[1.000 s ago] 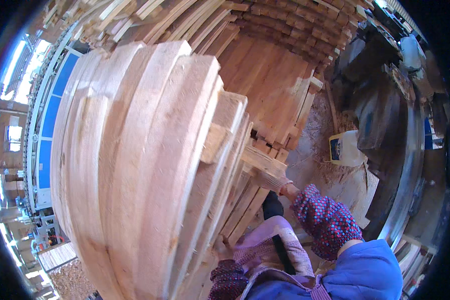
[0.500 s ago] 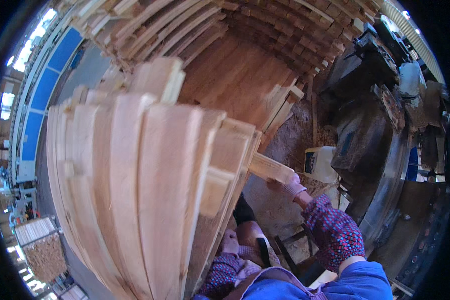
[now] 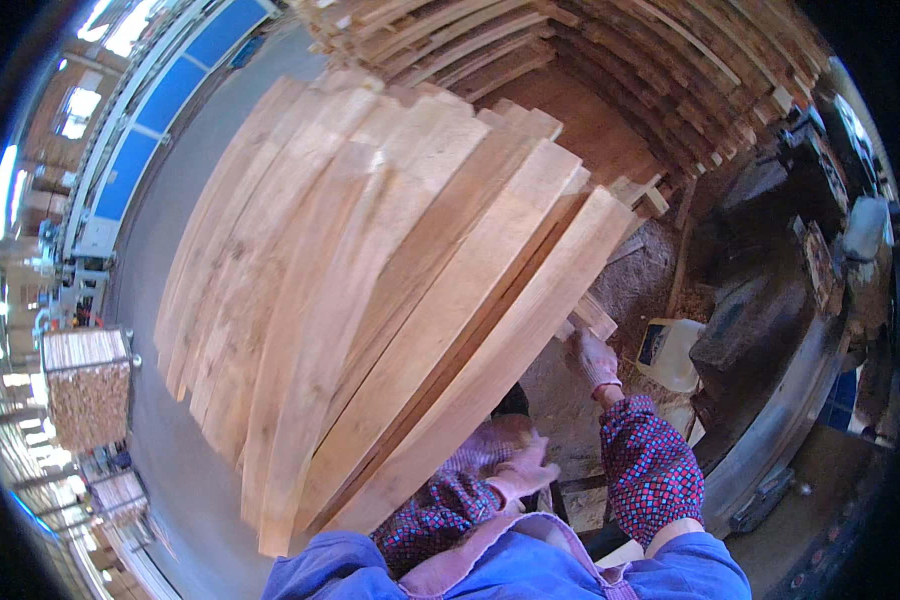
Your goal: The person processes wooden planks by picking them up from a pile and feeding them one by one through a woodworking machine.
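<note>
A large stack of pale wooden boards point(image 3: 450, 290) fills the middle, its boards lying side by side at a slant. My right hand point(image 3: 597, 362), in a light pink glove, is closed at the end of a short-looking wooden board point(image 3: 592, 318) beside the stack's right edge. Most of that board is hidden behind the stack. Close to my body, my left hand point(image 3: 527, 468), gloved in pink too, holds nothing; its fingers are apart and point right. Patterned sleeve covers reach both wrists.
More timber point(image 3: 670, 70) is piled at the back around a brown wooden panel point(image 3: 590, 125). A whitish plastic jug point(image 3: 671, 355) stands right of my right hand. Dark machinery point(image 3: 770, 300) lines the right side. A strapped wood bundle point(image 3: 87, 390) and blue-panelled equipment point(image 3: 130, 170) are at left.
The view has swung, so the stack now slants and shows more of its top. My left hand has come out from beside the stack with fingers spread. My right hand stays at the board's end.
</note>
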The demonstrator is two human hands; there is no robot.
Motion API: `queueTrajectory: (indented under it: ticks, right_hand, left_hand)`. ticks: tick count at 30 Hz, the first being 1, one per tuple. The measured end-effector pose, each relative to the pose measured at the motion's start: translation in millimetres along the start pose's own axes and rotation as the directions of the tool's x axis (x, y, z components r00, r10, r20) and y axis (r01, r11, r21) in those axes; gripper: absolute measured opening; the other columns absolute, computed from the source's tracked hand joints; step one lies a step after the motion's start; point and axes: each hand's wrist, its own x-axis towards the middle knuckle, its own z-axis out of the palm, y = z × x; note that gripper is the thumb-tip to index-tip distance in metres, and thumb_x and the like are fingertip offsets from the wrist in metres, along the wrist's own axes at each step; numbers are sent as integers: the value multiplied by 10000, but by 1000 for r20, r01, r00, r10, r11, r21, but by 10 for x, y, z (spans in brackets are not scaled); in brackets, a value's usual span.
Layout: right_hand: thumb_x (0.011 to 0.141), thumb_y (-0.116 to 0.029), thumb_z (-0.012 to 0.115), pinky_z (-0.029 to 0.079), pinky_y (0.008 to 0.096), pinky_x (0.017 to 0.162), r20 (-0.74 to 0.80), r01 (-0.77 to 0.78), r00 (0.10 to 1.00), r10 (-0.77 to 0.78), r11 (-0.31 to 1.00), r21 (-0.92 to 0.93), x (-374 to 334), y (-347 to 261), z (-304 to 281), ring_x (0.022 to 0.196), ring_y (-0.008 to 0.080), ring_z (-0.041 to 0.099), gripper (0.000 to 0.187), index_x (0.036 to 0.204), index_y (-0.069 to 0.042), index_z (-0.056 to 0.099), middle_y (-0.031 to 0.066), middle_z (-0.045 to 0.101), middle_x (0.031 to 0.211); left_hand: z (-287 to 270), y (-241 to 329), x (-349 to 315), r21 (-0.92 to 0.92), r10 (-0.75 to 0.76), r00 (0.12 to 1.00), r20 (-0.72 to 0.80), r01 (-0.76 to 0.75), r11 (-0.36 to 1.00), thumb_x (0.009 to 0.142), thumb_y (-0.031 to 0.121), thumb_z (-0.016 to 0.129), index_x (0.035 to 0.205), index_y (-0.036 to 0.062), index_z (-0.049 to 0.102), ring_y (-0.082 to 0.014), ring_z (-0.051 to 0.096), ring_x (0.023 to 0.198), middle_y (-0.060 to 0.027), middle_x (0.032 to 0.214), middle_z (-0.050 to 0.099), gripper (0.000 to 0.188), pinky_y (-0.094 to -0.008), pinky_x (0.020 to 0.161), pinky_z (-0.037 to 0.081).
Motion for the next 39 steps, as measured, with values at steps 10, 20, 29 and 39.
queueTrajectory:
  ticks: [10,20,29,39]
  right_hand:
    - [876,-353,670,488,382,954,139,-13,988,-65,868,497,-1069,-200,-405,1104,332,628,582,1333,-27,516,196,642,1210]
    - [873,-248,685,476,313,972,149,-106,988,-51,479,872,-2451,-1676,-952,1096,197,622,519,1297,24,558,122,661,1200]
    - [906,-140,650,488,322,952,102,-40,978,-181,314,949,-3086,-2456,-917,1073,201,616,462,1313,46,536,133,638,1207]
    - [911,-106,617,462,300,956,-29,103,981,-192,389,916,-3527,-2225,-1608,1096,165,595,389,1274,28,572,121,645,1210]
  left_hand:
    - [-1875,1936,-1965,436,788,503,-353,-657,615,791,203,678,1289,36,535,-340,599,1124,-195,1219,601,545,-423,961,482]
    - [-2995,1000,-2562,488,121,724,-679,322,811,685,433,790,1377,16,403,-402,473,1273,-271,1330,503,895,-460,1039,421]
    - [-3160,903,-2601,287,195,697,-690,17,958,642,306,779,1097,4,620,-335,680,935,-213,970,696,569,-415,824,541]
    - [-2131,1630,-3161,-501,565,636,-526,-768,399,625,118,774,1062,25,639,-133,608,818,-33,869,658,468,-307,759,506]
